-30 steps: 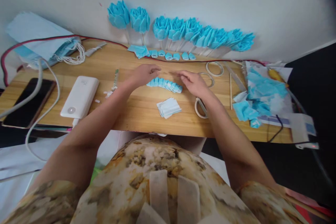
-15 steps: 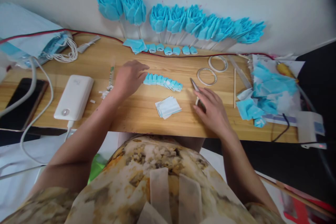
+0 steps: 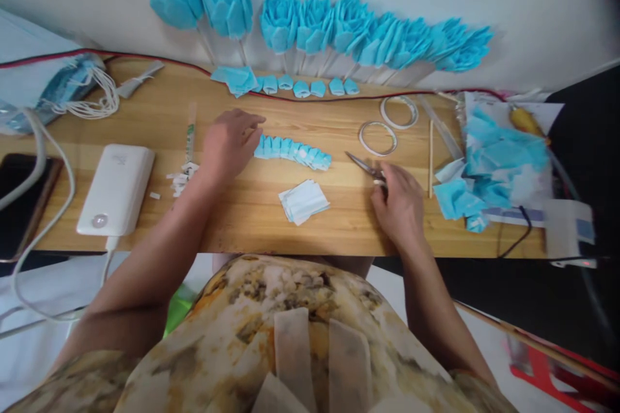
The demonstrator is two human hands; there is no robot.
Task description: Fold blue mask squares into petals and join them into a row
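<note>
My right hand (image 3: pixel 400 200) is curled round the handles of a pair of scissors (image 3: pixel 362 164), whose blades lie closed on the table, pointing up and to the left. Palm down, my left hand (image 3: pixel 231 145) rests at the left end of a row of small folded blue pieces (image 3: pixel 293 150). Its fingers are stretched out with no object visible in them. Between the hands and closer to me lies a small stack of pale rectangular pieces (image 3: pixel 304 201).
Blue fabric flowers (image 3: pixel 278 22) on white stems lean against the wall. Two tape rolls (image 3: pixel 378 139) and a thin stick (image 3: pixel 431 158) lie right, beside blue scraps (image 3: pixel 504 148). Left are a white power bank (image 3: pixel 116 190), a phone (image 3: pixel 29 200) and cables.
My right hand has drawn back slightly to the right and closed round the scissors, which now lie flatter. My left hand stays beside the blue row. The camera view has shifted a little.
</note>
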